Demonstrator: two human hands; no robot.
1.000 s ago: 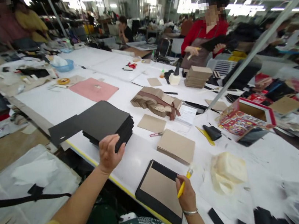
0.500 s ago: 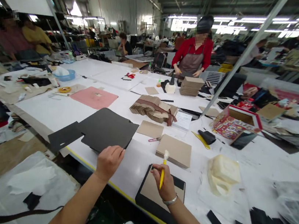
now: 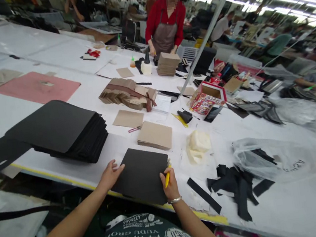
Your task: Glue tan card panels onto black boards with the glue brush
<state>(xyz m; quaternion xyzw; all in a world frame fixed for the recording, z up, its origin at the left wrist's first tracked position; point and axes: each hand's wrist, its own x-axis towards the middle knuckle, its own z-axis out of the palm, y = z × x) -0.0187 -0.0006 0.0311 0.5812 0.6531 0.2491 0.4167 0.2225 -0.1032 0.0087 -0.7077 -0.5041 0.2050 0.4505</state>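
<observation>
A black square sheet point(image 3: 142, 175) lies flat at the near edge of the white table point(image 3: 4, 112), directly in front of the person. The left hand point(image 3: 110, 175) rests on the left edge of this sheet, with the fingers stretched out, a little spread, the tips touching the black surface. The right hand point(image 3: 169, 179) sits at the right edge of the same sheet and its fingers are curled around a yellow brush point(image 3: 167, 178), which stands almost upright in the grip; a bracelet point(image 3: 174, 200) is around the wrist.

To the left, a thick stack of black sheets point(image 3: 60, 132) lies on the table, well apart from the hands. Just behind the black square sheet is a stack of brown cardboard squares point(image 3: 155, 135), and beside it a pale lump of cloth point(image 3: 198, 145). To the right of the right hand, several black strips point(image 3: 232, 186) lie scattered near a clear plastic bag point(image 3: 272, 159). Farther back, a person in a red top point(image 3: 164, 15) stands at a pile of brown boards point(image 3: 168, 64).
</observation>
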